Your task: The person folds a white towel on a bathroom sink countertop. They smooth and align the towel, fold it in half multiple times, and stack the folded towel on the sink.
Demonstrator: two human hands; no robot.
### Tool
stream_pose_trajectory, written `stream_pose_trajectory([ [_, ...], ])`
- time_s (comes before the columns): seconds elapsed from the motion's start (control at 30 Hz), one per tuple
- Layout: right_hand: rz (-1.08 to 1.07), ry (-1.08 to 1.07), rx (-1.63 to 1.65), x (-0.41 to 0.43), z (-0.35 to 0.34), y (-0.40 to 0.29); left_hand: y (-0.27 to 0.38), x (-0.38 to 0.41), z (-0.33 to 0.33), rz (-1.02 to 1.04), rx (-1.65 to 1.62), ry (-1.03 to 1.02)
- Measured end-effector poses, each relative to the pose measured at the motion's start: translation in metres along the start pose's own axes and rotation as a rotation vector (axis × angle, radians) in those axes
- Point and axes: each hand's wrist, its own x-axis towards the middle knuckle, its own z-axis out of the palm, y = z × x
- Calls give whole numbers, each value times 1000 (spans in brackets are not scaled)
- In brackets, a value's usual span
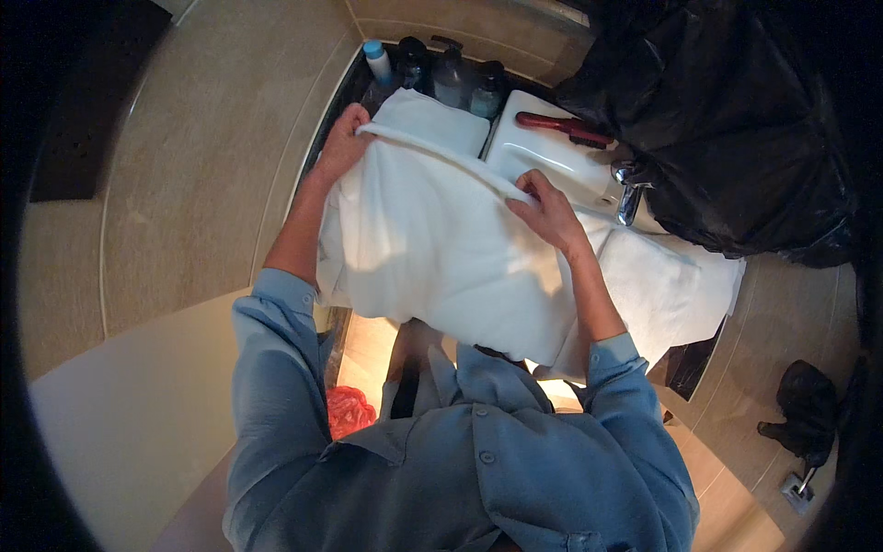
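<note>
A large white towel [441,234] hangs between my two hands, its upper edge drawn nearly straight. My left hand [346,138] pinches that edge at its left end, close to the wall. Farther right, my right hand [548,210] grips the same edge in front of the white washbasin [514,148]. Behind the raised edge lies a folded white cloth [441,121]. More white cloth [648,283] is spread to the right, below the chrome tap [626,193]. The towel hides most of the counter and part of the basin.
A red-handled brush [566,127] rests on the basin's rim. Several bottles, among them a blue-capped white bottle [376,61] and a pump bottle [448,76], line the back. Black plastic sheeting [717,131] covers the upper right. A red plastic bag [350,410] sits below left.
</note>
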Motion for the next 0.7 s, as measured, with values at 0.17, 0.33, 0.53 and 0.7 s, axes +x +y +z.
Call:
stream_pose_trajectory([
  [0.17,85,27,146,23,1,-1,16,9,-21,-112,-286,-57],
  [0.33,44,-59,83,29,4,1,34,16,-40,-260,-500,-383],
  [0.53,-96,291,80,31,5,-8,58,16,-46,-260,-42,-636],
  [0.7,-139,283,-129,33,10,-12,28,52,-41,45,550,-405],
])
